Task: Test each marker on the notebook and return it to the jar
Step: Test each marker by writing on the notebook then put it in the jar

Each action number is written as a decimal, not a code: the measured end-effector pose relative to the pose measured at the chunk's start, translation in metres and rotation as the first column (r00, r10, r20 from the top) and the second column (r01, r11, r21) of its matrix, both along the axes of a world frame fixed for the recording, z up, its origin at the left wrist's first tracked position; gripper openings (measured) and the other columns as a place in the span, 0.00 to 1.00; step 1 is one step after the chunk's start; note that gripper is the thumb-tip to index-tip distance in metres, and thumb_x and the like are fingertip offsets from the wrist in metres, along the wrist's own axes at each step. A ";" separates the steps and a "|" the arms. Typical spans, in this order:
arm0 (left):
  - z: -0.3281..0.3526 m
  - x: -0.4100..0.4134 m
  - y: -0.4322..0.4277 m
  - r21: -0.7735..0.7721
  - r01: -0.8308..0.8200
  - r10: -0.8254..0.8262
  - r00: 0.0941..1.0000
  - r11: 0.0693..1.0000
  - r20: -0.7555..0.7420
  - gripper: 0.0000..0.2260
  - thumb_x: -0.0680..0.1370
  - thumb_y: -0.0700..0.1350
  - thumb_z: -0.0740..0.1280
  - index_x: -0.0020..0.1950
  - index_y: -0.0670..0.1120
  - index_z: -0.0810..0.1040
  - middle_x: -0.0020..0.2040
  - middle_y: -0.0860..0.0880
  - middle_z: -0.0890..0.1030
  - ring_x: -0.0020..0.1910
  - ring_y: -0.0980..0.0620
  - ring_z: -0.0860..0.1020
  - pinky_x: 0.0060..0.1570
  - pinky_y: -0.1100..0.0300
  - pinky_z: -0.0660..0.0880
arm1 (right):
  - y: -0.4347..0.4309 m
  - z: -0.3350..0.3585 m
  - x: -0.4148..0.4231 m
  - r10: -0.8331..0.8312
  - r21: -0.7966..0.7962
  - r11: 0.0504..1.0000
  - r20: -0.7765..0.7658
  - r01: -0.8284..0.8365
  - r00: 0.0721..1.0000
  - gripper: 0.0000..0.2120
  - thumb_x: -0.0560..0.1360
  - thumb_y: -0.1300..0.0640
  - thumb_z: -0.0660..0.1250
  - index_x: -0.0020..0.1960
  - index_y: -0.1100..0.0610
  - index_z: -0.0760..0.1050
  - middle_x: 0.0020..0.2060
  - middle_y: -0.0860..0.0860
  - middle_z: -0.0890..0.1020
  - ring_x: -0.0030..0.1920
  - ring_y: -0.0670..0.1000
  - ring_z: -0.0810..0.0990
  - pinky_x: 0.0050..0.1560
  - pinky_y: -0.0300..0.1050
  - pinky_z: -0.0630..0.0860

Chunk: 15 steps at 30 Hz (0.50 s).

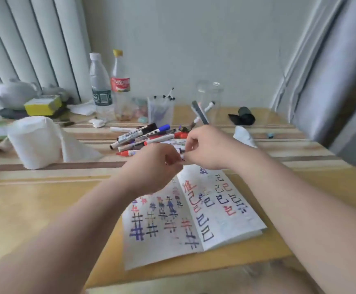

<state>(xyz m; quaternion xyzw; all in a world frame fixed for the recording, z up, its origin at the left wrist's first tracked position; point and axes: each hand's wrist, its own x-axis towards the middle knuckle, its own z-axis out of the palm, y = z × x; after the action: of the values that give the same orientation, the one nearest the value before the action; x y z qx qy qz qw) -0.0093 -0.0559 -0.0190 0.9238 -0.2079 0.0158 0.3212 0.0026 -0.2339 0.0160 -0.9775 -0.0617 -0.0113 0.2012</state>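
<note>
The wooden tabletop [45, 209] spreads beneath both hands and carries everything. The open notebook [221, 225] lies flat on it just below and nearer than the hands, its top edge under them. Both pages are filled with red, blue, purple and black test strokes. A white tissue roll [34, 141] stands well to the left of the left hand.

The left hand [151, 166] and the right hand [206, 149] meet above the notebook's top edge. Both have fingers curled, and their fingertips are almost touching. Each pinches one end of the same marker, so neither hand is open or idle.

Beyond the left hand, at the back of the tabletop, stand a clear water bottle [99, 85] and a bottle with a red label [120, 85]. The clear jar [210, 92] stands beyond the right hand, well apart from it, with a few markers leaning inside. A clear cup [161, 111] of thin pens stands to the left of the jar.

A loose pile of markers [143, 134] lies just beyond the hands, between them and the cup. A black bundle [245, 118] sits farther off to the right of the right hand.

The held marker [182, 156] shows only as a short white piece between the two sets of fingertips. Its colour and cap are hidden by the fingers.
</note>
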 end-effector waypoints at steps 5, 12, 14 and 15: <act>-0.022 0.039 -0.023 -0.070 -0.044 0.034 0.990 0.997 -0.138 0.04 0.80 0.47 0.67 0.53 0.56 0.78 0.53 0.58 0.82 0.33 0.54 0.82 0.22 0.68 0.70 | -0.019 -0.020 0.036 0.109 0.017 0.994 -0.072 -0.108 0.991 0.04 0.74 0.48 0.72 0.48 0.44 0.81 0.45 0.39 0.81 0.47 0.42 0.80 0.45 0.41 0.77; -0.048 0.050 -0.007 -0.443 -0.157 -0.058 0.899 0.882 -0.434 0.13 0.77 0.52 0.59 0.57 0.63 0.78 0.51 0.55 0.87 0.32 0.49 0.81 0.25 0.61 0.72 | -0.044 -0.034 0.061 0.188 0.216 0.966 -0.198 -0.144 0.962 0.17 0.79 0.39 0.64 0.46 0.51 0.83 0.38 0.47 0.87 0.42 0.46 0.83 0.45 0.49 0.75; -0.049 0.053 -0.004 -0.547 -0.215 -0.102 0.865 0.809 -0.491 0.13 0.78 0.57 0.60 0.56 0.59 0.82 0.49 0.48 0.88 0.31 0.46 0.79 0.25 0.59 0.71 | -0.055 -0.027 0.060 0.232 0.377 0.915 -0.190 -0.147 0.954 0.22 0.75 0.35 0.62 0.47 0.51 0.83 0.37 0.50 0.87 0.39 0.44 0.82 0.46 0.48 0.72; -0.048 0.054 -0.004 -0.576 -0.241 -0.118 0.849 0.781 -0.515 0.14 0.78 0.60 0.61 0.55 0.57 0.83 0.49 0.46 0.87 0.31 0.45 0.79 0.25 0.59 0.71 | -0.059 -0.025 0.060 0.239 0.430 0.891 -0.174 -0.144 0.955 0.24 0.74 0.33 0.62 0.48 0.52 0.84 0.37 0.52 0.87 0.39 0.45 0.81 0.47 0.49 0.71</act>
<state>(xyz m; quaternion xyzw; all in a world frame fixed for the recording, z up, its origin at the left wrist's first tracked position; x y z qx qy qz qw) 0.0451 -0.0594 -0.0675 0.7401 -0.0636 -0.1585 0.6504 0.0623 -0.2932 -0.0094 -0.8970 -0.1316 0.1055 0.4086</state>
